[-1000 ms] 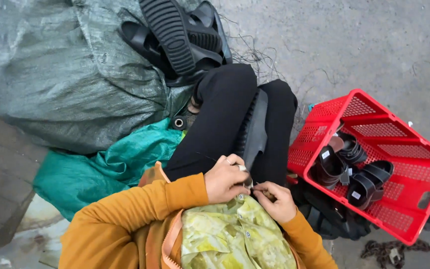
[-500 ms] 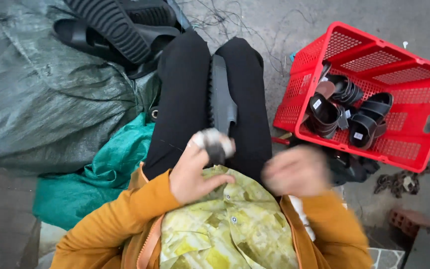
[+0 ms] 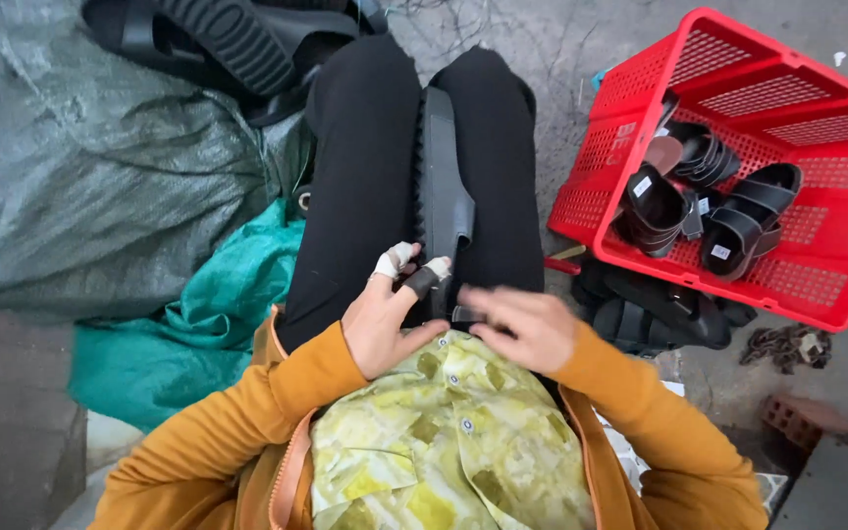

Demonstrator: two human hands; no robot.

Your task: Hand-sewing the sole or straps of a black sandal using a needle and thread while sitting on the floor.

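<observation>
A black sandal (image 3: 441,196) is laid lengthwise between the black-trousered thighs. Its near end is gripped by the bandaged fingers (image 3: 414,270) of the left hand (image 3: 385,319); the right hand (image 3: 522,324) is rested beside it, fingers loosely spread. A red crate (image 3: 817,294) holding white-labelled sandals (image 3: 699,206) is placed to the right, grey sacking (image 3: 80,177) to the left.

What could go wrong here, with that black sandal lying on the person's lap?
The black sandal rests loosely in the gap between the knees, so it might slide off onto the ground. The left hand has taped fingertips, which may dull its grip on the strap. The red crate sits tilted, so its sandals could shift.
</observation>
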